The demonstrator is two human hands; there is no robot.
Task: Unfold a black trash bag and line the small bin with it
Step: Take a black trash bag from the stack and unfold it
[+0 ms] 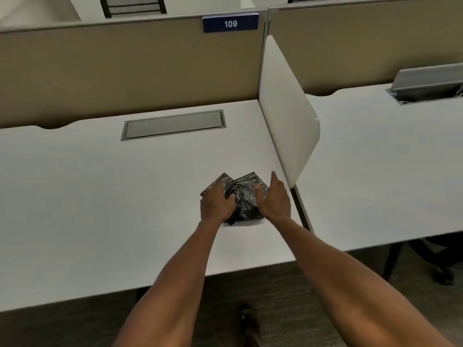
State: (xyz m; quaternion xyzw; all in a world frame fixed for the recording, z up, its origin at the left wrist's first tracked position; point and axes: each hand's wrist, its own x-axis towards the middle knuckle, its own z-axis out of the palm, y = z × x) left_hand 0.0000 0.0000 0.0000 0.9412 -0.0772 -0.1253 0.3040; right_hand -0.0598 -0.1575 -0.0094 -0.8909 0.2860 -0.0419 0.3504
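We have a small stack of folded, shiny black plastic trash bags (240,196) lying on the flat white table (100,196), close to the white rounded divider panel (288,113) on the right side. It looks like two or more folded bags, one poking out behind the other, but we cannot tell how many.

Our left hand (216,205) rests on the left part of the stack with its fingers curled down onto the plastic. We cannot tell if this grip is pinching a bag or only pressing on it. Our right hand (273,199) stands on its edge just beside the right side of the stack, fingers straight and spread out wide, holding nothing.

We think the step now is to get just one bag off the stack. To do it well, we hold the stack down with the left hand and slide only the top bag away with the right. The plastic is thin and slippery, so we pinch a loose corner and not the whole bundle. Then we lift it clear and shake it open.

We do not see the small bin anywhere here, so we need to find it after the bag is open.
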